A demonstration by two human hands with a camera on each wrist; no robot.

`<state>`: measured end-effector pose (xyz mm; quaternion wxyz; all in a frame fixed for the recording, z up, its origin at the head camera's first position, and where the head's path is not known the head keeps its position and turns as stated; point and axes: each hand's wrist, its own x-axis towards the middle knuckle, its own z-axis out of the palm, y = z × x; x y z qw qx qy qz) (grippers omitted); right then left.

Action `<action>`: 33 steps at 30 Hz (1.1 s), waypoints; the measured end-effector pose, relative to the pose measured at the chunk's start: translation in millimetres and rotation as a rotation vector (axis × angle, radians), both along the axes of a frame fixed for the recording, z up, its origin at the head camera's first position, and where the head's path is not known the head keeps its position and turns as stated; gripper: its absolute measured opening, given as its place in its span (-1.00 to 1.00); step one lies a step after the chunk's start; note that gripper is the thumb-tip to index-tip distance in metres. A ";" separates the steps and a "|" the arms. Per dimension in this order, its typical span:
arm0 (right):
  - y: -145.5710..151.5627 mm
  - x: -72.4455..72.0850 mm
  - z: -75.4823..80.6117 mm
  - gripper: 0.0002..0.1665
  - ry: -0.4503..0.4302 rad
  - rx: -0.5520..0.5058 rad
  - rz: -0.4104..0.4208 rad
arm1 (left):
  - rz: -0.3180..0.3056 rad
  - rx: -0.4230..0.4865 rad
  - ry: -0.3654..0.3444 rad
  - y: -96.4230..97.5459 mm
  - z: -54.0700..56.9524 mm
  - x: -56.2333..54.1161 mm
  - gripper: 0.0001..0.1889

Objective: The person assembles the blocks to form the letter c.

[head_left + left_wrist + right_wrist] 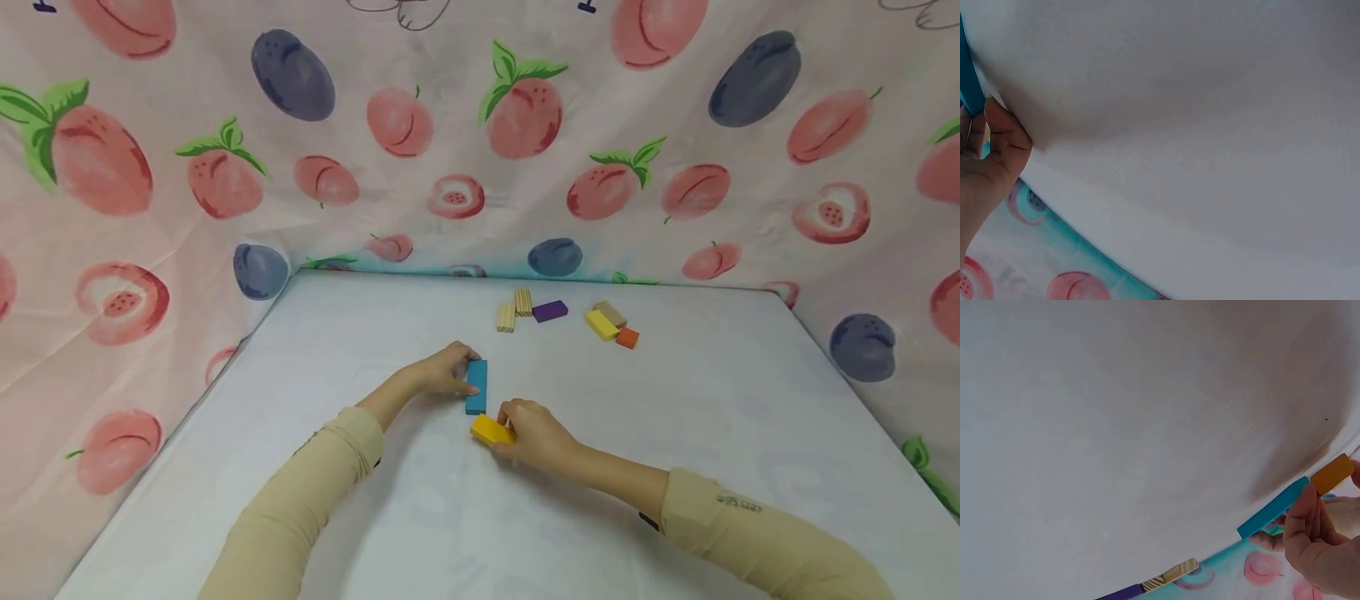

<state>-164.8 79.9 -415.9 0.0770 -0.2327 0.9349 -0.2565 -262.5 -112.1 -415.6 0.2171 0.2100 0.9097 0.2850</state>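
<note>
Slanting in from the left-edge side of the table, the left hand is pinching the blue block between thumb and fingers; the block is lying mid-table, its long axis pointing at the far edge. The right hand is curling round the yellow block, hiding its right end. That block is lying just beside the blue one's near end, its left end angling toward the far edge. The left wrist view is cutting off the blue block.
</note>
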 end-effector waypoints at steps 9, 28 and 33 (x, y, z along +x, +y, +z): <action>-8.3 -4.4 -4.8 -0.58 -0.012 -0.003 0.002 | 0.014 -0.021 -0.046 0.3 0.0 -1.7 -0.40; -4.7 -0.2 2.1 -0.50 -0.003 0.044 0.057 | -0.010 -0.075 -0.084 -0.3 2.9 -5.6 -0.36; 5.9 -6.0 3.3 -0.33 -0.034 0.075 0.143 | -0.006 -0.070 -0.097 1.2 4.1 -6.2 -0.36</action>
